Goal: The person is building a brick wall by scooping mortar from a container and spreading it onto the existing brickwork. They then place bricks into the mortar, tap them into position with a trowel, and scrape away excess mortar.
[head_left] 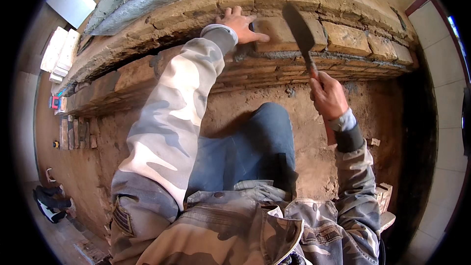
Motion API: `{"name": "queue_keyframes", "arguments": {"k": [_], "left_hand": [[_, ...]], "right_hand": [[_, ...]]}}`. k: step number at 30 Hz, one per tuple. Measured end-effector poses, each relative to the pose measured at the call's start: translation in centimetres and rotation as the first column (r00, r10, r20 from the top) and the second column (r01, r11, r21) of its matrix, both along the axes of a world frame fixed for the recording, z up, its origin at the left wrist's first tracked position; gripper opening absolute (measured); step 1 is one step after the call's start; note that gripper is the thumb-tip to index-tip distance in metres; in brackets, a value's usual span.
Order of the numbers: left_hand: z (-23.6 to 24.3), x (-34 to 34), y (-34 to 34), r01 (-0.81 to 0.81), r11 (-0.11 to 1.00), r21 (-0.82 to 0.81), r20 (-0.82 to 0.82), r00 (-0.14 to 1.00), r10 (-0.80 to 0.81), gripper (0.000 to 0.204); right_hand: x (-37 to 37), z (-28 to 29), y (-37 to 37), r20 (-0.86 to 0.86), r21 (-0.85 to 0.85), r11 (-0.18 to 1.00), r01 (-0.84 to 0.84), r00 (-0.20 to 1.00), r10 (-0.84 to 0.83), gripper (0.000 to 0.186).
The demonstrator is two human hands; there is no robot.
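My right hand (328, 95) is closed around the handle of a trowel (300, 30). Its dark blade points up and away, over a brick in the wall's top course. My left hand (240, 24) reaches across to the wall with fingers spread. Its thumb lies against the left end of that tan brick (279, 39), beside a small dark gap. Further right in the same row sits another brick (347, 39), and grey mortar (287, 54) shows along the joint below. What lies under my left palm is hidden.
A trough of grey mortar (142, 11) stands beyond the wall at far left. White blocks (61, 51) are stacked at the left end. Several bricks (73, 134) and a shoe (49, 211) are on the left floor. A tiled wall (434, 68) rises on the right.
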State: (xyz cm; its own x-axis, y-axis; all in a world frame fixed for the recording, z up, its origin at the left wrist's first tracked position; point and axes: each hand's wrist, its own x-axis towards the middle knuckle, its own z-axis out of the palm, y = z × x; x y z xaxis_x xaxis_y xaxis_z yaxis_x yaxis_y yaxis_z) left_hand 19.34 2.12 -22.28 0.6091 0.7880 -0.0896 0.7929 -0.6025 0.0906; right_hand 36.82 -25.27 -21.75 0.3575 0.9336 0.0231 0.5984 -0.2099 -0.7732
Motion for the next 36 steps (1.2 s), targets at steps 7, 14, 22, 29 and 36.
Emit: {"name": "queue_keyframes", "arguments": {"k": [7, 14, 22, 29, 36], "left_hand": [[0.2, 0.4, 0.2, -0.015, 1.0, 0.0, 0.016, 1.0, 0.015, 0.102], [0.3, 0.7, 0.1, -0.012, 1.0, -0.017, -0.029, 1.0, 0.012, 0.104], [0.3, -0.1, 0.5, -0.019, 1.0, 0.002, -0.06, 0.998, 0.019, 0.103], [0.2, 0.2, -0.2, -0.004, 0.999, -0.038, -0.012, 1.0, 0.004, 0.101], [0.4, 0.4, 0.4, -0.001, 0.999, -0.034, -0.02, 1.0, 0.001, 0.101]], "right_hand": [[0.6, -2.0, 0.1, 0.184, 0.082, 0.994, -0.078, 0.981, 0.062, 0.023], [1.1, -1.2, 0.7, 0.076, 0.018, 0.998, -0.053, 0.996, 0.052, 0.022], [-0.6, -0.4, 0.9, -0.057, 0.01, 0.999, -0.034, 0.998, 0.034, 0.024], [1.2, -0.4, 0.2, 0.001, -0.004, 1.0, -0.01, 1.0, 0.01, 0.024], [3.9, -1.8, -0.1, 0.104, 0.047, 0.992, 0.121, 0.987, -0.125, 0.026]]}}
